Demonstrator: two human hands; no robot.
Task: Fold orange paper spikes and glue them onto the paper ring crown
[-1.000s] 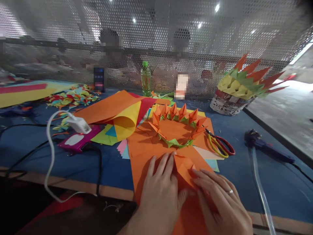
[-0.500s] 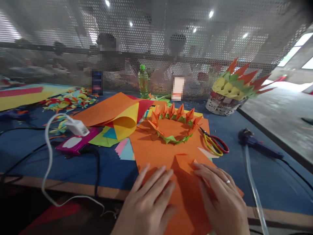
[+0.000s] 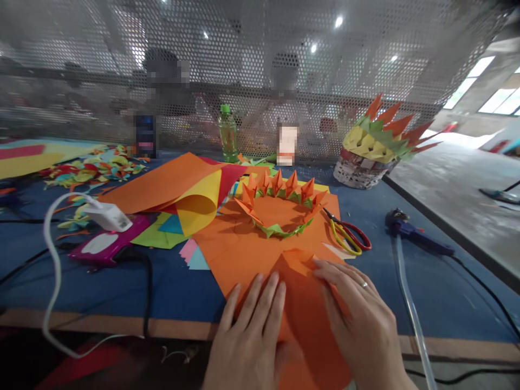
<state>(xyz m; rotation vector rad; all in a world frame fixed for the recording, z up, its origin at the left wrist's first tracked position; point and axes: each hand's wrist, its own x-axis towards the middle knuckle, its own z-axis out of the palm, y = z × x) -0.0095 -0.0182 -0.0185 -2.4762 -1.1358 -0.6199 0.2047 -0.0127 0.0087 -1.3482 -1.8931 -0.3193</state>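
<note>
Both of my hands lie flat on a folded orange paper piece (image 3: 303,295) at the near edge of the blue table (image 3: 447,292). My left hand (image 3: 252,330) rests with fingers stretched out and slightly spread on its left side. My right hand (image 3: 359,319), with a ring on one finger, presses its right side, fingertips at the raised fold. Under it lies a larger orange sheet (image 3: 239,249). Just beyond stands a ring of orange and green folded paper points (image 3: 280,208).
Red and yellow scissors (image 3: 348,236) lie right of the ring, a purple glue gun (image 3: 414,235) with a clear tube farther right. Curled orange and yellow sheets (image 3: 190,189), a pink device (image 3: 106,245) with white charger and cables sit left. A paper-spiked basket (image 3: 371,154), a green bottle (image 3: 227,132) and mesh screen stand behind.
My hands slid back toward me along the orange piece, the left hand drawing down from the fold's tip. The view shifted slightly, with everything on the table now sitting further left.
</note>
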